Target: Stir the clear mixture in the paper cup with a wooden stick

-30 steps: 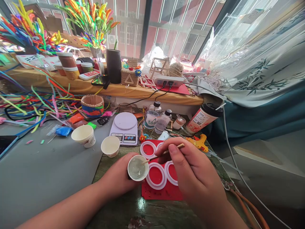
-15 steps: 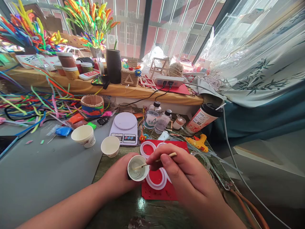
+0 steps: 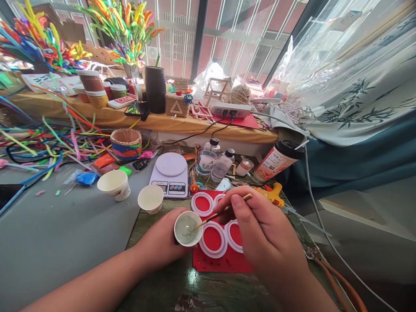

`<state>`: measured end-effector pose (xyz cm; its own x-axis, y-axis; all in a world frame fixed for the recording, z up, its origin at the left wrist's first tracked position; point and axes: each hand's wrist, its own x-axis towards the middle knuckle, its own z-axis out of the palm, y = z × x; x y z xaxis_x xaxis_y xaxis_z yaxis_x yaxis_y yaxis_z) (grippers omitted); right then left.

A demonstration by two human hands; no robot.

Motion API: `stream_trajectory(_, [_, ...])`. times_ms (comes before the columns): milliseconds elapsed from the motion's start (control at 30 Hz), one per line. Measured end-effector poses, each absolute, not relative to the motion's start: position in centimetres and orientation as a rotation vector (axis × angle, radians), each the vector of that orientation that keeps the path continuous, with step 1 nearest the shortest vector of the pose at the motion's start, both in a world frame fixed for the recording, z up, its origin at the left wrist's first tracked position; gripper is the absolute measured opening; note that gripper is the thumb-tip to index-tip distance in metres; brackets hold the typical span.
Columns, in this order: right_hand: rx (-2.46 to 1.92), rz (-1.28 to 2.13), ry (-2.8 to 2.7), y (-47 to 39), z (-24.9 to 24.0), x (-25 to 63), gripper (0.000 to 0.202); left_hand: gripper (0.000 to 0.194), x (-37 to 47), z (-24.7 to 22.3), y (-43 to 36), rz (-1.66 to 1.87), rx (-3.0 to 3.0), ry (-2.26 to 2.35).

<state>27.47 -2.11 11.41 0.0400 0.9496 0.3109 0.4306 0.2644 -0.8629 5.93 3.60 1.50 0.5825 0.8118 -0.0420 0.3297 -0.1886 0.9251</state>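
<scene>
A white paper cup (image 3: 180, 219) with clear, bubbly liquid inside is wrapped by the fingers of my left hand (image 3: 162, 240). My right hand (image 3: 260, 229) pinches a thin wooden stick (image 3: 224, 212), whose lower end dips into the liquid. Beneath and beside my right hand, white ring-shaped molds (image 3: 212, 239) lie on a red sheet (image 3: 224, 263); my hand hides part of them. Just behind my left hand stands another paper cup (image 3: 150, 199), with a stack of paper cups (image 3: 113, 185) farther left.
Behind the cups sits a white kitchen scale (image 3: 170, 173). Two clear bottles (image 3: 208, 158) (image 3: 222, 165), a small jar (image 3: 244, 166) and a lidded drink cup (image 3: 276, 160) stand at the back. A yellow glue gun (image 3: 275, 195) lies right. Colored pipe cleaners (image 3: 48, 147) cover the back left.
My right hand has moved slightly right and up with the stick, uncovering more of the white molds. The stick's tip has shifted to the right side of the held cup. My left hand stays put.
</scene>
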Motion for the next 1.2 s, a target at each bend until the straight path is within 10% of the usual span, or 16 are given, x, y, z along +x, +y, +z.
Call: stream_trajectory(1200, [-1.169,0.590,-1.589,-2.12,11.31,27.34,0.025,0.029,5.99,1.23,3.55,0.613,1.818,0.947])
